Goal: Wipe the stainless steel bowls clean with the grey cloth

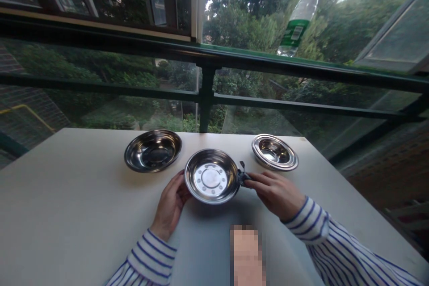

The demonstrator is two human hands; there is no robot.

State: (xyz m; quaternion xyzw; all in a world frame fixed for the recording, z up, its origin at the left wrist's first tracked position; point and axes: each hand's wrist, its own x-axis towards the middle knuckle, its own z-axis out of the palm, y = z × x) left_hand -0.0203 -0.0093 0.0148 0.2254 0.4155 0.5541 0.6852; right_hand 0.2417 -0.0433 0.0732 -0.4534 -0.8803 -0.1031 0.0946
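A shiny steel bowl [212, 178] is tilted toward me above the white table, its inside showing a ring of round marks around a central disc. My left hand [172, 203] grips its left rim, with the fingers partly hidden behind the bowl. On the opposite side my right hand [276, 191] pinches a small crumpled dark grey cloth [241, 177] against the outer right rim. Farther back on the left sits a wider steel bowl [153, 152]. At the back right, a steel bowl with a broad rim [275, 152] stands, possibly more than one nested together.
The white table [83, 214] ends at a green metal railing [234, 59] with glass panes. A plastic bottle with a green label [298, 27] stands on the rail at the upper right. A pixelated patch [247, 257] covers part of the near table edge.
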